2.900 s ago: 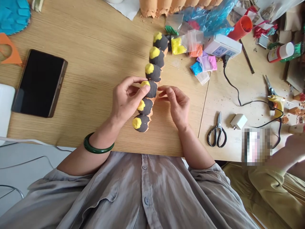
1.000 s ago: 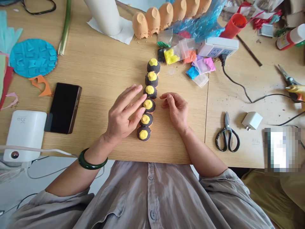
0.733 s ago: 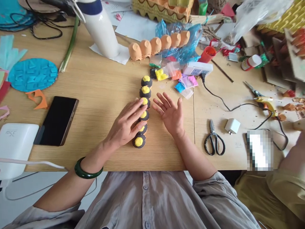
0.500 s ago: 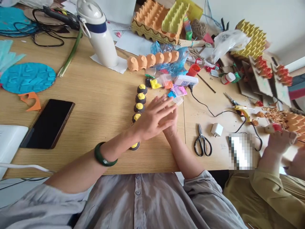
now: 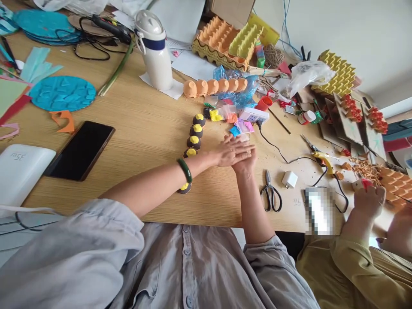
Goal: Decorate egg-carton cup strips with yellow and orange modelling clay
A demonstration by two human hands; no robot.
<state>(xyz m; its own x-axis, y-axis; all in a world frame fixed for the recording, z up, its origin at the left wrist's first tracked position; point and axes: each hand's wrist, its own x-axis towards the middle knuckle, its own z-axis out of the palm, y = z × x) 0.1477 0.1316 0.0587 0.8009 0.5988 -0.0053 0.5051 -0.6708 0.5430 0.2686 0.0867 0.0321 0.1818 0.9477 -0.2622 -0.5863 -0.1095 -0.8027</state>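
Note:
My left hand point(image 5: 228, 152) lies flat across my right hand point(image 5: 246, 161), palm to palm, its fingers stretched out. Beneath it, my right hand is turned palm up, with fingers mostly covered. Whatever may be between the palms is hidden. Close by on the left runs a row of black cups with yellow tops point(image 5: 195, 142), partly covered by my left forearm, which wears a dark green bangle point(image 5: 184, 170). Just beyond my fingers are small packets of coloured clay-like material, among them a yellow packet point(image 5: 215, 115) and a blue piece point(image 5: 234, 131).
Scissors point(image 5: 271, 193) and a white charger plug point(image 5: 290, 179) lie to the right. A power strip point(image 5: 254, 115), orange egg-tray cups point(image 5: 212, 86) and a thermos point(image 5: 156, 56) stand farther back. Left is a phone point(image 5: 82, 150). A co-worker's hand point(image 5: 370, 199) is at far right.
My left hand has slid to the right over my right palm, and its fingers lie flatter. The camera view has shifted slightly. The objects on the table stay in place.

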